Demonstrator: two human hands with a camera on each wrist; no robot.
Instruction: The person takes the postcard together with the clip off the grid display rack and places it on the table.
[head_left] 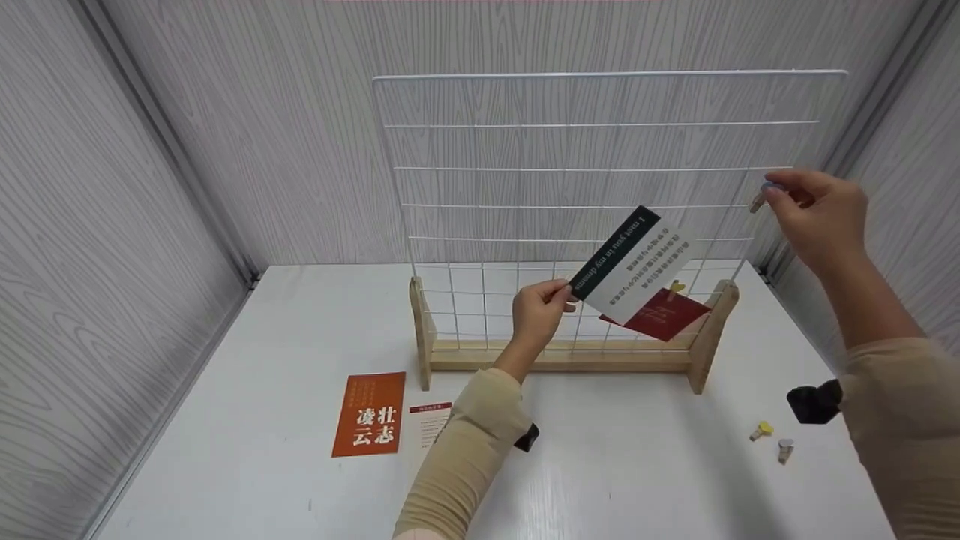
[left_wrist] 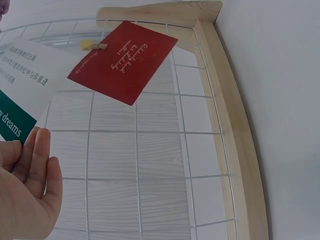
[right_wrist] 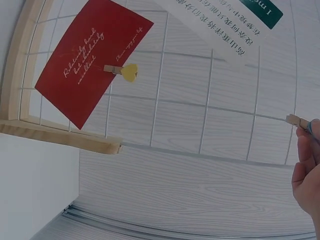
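Note:
My left hand [head_left: 538,313] pinches a corner of a white card with a dark green band [head_left: 637,266], held tilted before the wire grid [head_left: 480,166]. The band reads "I met you in my dreams". My right hand [head_left: 825,214] pinches a small wooden clothespin [right_wrist: 296,121] with a blue piece on it, at the grid's right side. Clipped low on the grid hangs a red card [left_wrist: 125,65], slanted, under a clothespin with a yellow heart [right_wrist: 129,72]. The white card partly covers the red one in the head view.
The grid stands in a wooden base [head_left: 555,361]. On the white table [head_left: 285,420] lie an orange card [head_left: 371,416] and a paler card [head_left: 429,421] partly behind my left sleeve. A yellow-topped clothespin [head_left: 761,430] and a grey-topped clothespin [head_left: 785,450] lie at the right.

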